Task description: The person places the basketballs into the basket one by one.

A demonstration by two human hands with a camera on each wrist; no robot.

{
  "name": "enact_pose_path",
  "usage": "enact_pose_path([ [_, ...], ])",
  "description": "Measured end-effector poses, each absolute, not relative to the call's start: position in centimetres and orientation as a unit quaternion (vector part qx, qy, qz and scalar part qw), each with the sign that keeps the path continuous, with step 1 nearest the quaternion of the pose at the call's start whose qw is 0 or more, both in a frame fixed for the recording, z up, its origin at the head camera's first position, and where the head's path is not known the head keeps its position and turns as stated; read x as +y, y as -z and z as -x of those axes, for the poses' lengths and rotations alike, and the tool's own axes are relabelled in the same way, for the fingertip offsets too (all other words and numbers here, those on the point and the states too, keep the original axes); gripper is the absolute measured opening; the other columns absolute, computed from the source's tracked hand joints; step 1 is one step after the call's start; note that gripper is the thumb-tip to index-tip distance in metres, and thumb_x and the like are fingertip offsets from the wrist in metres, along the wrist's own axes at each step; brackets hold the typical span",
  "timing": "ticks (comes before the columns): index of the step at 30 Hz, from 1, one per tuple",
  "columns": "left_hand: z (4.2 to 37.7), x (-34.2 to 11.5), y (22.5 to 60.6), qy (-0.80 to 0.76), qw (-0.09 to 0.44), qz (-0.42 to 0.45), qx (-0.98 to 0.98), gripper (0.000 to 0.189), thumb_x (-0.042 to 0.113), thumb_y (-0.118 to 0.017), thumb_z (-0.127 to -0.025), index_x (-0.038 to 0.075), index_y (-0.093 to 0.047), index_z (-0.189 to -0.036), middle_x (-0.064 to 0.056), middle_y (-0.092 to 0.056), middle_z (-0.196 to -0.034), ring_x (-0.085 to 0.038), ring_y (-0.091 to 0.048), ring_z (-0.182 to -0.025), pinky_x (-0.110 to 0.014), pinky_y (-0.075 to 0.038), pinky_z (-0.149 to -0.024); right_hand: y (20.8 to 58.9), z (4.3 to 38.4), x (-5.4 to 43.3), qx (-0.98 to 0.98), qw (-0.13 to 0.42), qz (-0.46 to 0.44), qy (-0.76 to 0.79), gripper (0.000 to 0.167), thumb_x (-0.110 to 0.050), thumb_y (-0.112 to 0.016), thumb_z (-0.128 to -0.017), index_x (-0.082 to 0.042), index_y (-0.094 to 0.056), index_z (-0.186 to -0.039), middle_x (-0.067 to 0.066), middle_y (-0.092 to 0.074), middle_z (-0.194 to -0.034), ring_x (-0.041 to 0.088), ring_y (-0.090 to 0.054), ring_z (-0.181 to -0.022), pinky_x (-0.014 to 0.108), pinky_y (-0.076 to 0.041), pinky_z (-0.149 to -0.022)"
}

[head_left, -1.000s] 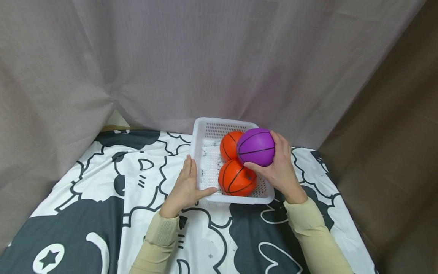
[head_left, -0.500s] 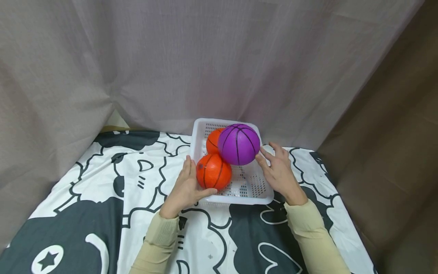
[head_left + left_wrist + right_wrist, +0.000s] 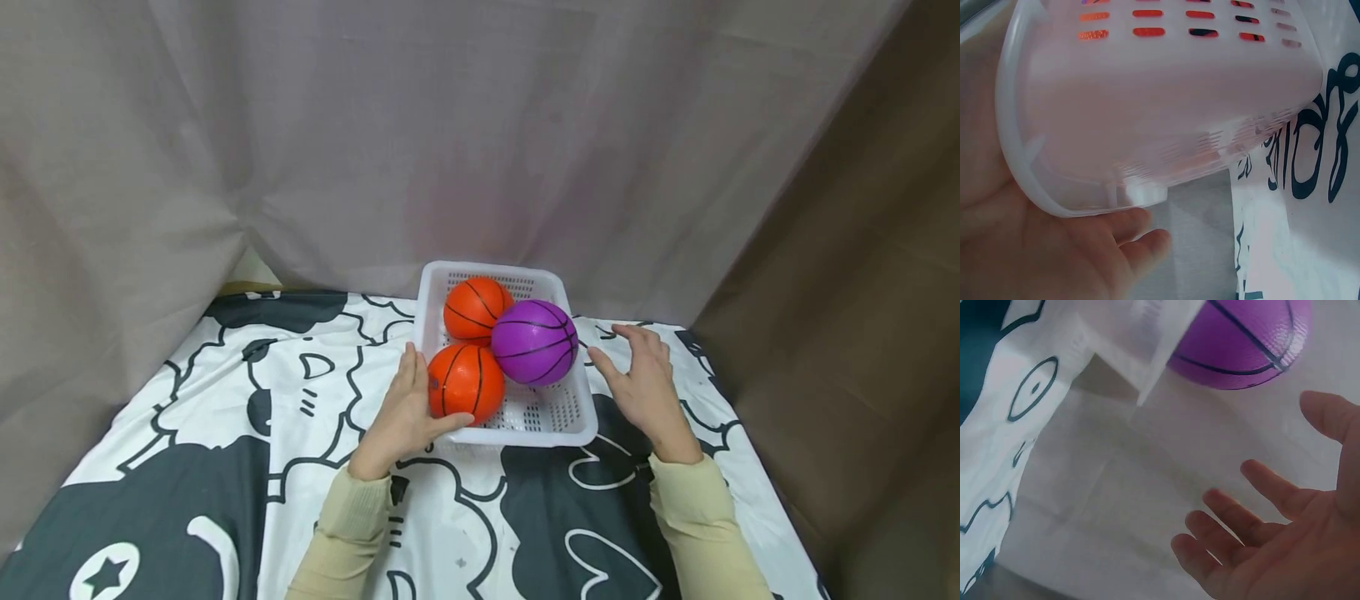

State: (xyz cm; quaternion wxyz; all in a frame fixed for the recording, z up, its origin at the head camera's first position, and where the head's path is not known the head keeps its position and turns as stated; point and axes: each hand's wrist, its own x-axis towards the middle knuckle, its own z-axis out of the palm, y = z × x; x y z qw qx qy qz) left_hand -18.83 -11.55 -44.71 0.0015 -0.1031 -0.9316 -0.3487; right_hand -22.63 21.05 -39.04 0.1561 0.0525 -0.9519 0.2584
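Note:
A white plastic basket with slotted walls holds two orange toy basketballs, one at the near left and one behind it, plus a purple toy basketball on the right. My left hand rests against the basket's near left corner, fingers straight along the side and thumb at the front rim. In the left wrist view, that hand touches the rim from outside. My right hand is just right of the basket, apart from it. The right wrist view shows its fingers spread, holding nothing.
The basket stands on a black-and-white cartoon-print cloth near the far edge of the surface. A grey-beige curtain hangs right behind it, and a brown curtain hangs on the right.
My right hand has let go of the purple ball and drawn back to the right. The purple ball has settled at the right side; both orange balls have shifted left. My left hand has stayed put.

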Motion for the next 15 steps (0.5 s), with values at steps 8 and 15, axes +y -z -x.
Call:
enact_pose_path([
  [8,19.6,-12.1,44.8,0.351,-0.006,0.102,-0.931,0.119,0.061,-0.072,-0.078,-0.006,-0.007,-0.152,-0.02,0.01,-0.16,-0.033,0.003,-0.148,-0.05,-0.017,-0.115,41.0,22.9,22.6,-0.954,0.185,-0.056,-0.23,0.092,-0.055,-0.056,-0.092,-0.004,-0.013,-0.155,0.029,-0.012,-0.156,0.048,-0.01,-0.141,0.07,-0.01,-0.106],
  [15,19.9,-15.7,43.6,0.385,-0.036,0.088,-0.918,0.109,0.062,-0.061,-0.086,0.005,0.003,-0.154,-0.013,0.027,-0.157,-0.037,0.011,-0.146,-0.059,-0.013,-0.113,43.0,23.1,23.2,-0.975,0.154,-0.075,-0.144,0.088,-0.063,-0.048,-0.092,-0.004,-0.025,-0.154,0.025,-0.004,-0.159,0.039,0.007,-0.146,0.066,-0.002,-0.111],
])
